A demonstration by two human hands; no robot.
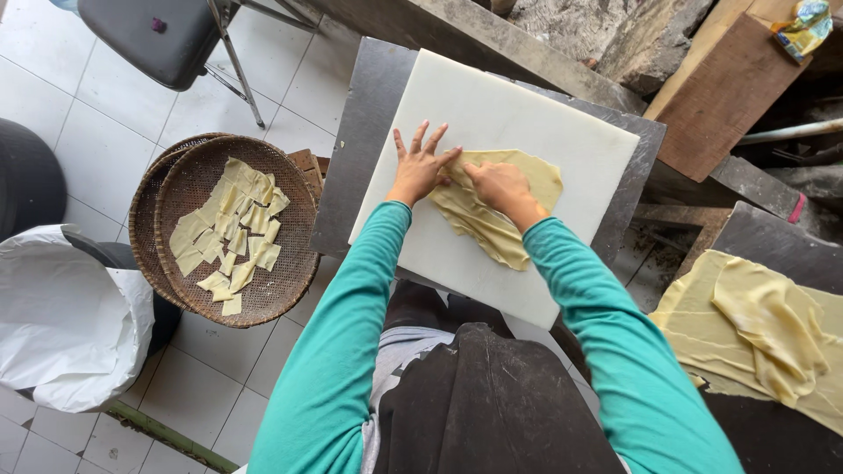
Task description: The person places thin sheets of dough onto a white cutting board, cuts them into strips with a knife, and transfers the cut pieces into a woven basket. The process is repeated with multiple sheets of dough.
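Dough sheet [500, 206] lies lengthwise down the white board [492, 105]; left hand [420, 167] splayed flat at its left edge, right hand [499, 184] pressing on top, nearer.

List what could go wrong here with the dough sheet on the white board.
1. The thin dough sheet is wrinkled under both hands; the left hand and right hand pressing on it might tear it or crease it further.
2. Its lower end lies close to the edge of the white cutting board, so it could slip over.
3. The board overhangs the grey table toward the person and might tip.
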